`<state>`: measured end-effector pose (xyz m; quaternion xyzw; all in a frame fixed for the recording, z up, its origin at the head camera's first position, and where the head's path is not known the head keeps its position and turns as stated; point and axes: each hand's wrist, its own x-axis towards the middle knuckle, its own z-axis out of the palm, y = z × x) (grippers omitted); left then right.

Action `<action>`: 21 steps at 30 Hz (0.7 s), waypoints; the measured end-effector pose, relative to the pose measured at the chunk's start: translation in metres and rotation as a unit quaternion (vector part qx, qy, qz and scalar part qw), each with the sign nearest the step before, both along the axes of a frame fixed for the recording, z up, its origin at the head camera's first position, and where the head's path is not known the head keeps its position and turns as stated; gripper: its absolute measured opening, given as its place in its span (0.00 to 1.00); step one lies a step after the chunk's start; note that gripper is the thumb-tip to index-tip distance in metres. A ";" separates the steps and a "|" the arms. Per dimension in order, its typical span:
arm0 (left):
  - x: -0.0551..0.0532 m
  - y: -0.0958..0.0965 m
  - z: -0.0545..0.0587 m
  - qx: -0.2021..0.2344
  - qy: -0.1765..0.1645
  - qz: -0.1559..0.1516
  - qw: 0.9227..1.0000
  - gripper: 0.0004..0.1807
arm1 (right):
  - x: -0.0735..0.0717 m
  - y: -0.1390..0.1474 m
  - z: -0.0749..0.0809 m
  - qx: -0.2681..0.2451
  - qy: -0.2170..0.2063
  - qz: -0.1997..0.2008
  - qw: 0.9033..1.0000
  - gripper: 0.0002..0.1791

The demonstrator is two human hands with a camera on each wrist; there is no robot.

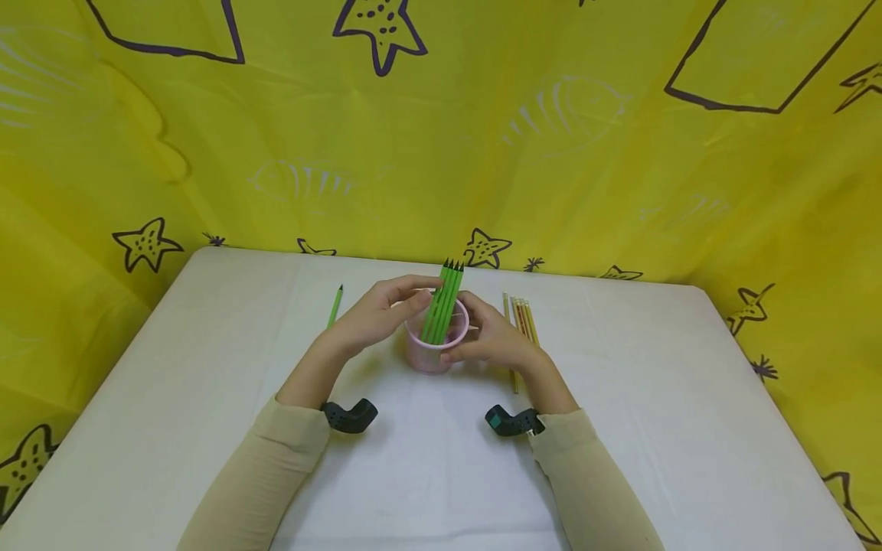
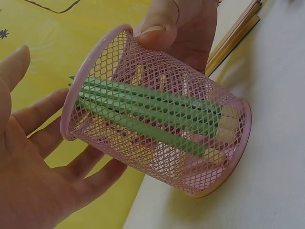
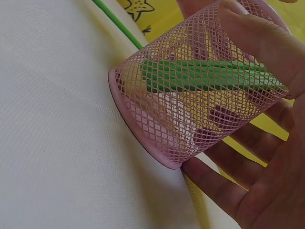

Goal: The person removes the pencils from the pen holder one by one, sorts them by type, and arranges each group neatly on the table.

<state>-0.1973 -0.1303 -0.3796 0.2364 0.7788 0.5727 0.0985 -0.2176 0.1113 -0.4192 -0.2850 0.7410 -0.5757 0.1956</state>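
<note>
A pink mesh pencil cup point(image 1: 426, 361) stands on the white table, tilted in neither hand's favour as far as the head view shows. Several green pencils point(image 1: 442, 310) lean inside it, dark points upward; their lower ends show through the mesh point(image 2: 181, 117). My right hand point(image 1: 498, 337) holds the cup from the right, thumb on the near side and fingers around the far side. On the other side, my left hand point(image 1: 377, 312) is beside the rim with loosely extended fingers close to the pencils. In the left wrist view its fingers point(image 2: 43, 112) reach the cup's rim and side.
One green pencil point(image 1: 335, 304) lies on the table left of the cup, partly behind the left wrist. Several yellow pencils point(image 1: 525, 320) lie to the right, partly covered by the right hand. A yellow patterned curtain point(image 1: 441, 153) hangs behind the table point(image 1: 689, 428).
</note>
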 end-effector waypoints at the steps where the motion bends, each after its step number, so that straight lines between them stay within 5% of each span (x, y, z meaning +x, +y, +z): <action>1: 0.000 0.000 0.000 0.002 0.002 0.006 1.000 0.23 | 0.000 0.000 0.000 0.001 0.001 0.000 1.000 0.52; 12: 0.000 -0.001 0.004 0.038 0.005 0.054 0.998 0.21 | -0.001 0.000 0.000 0.005 -0.001 -0.004 1.000 0.51; 21: -0.001 -0.001 0.003 0.122 0.046 0.081 0.988 0.19 | -0.001 -0.001 0.000 0.004 -0.002 -0.002 1.000 0.51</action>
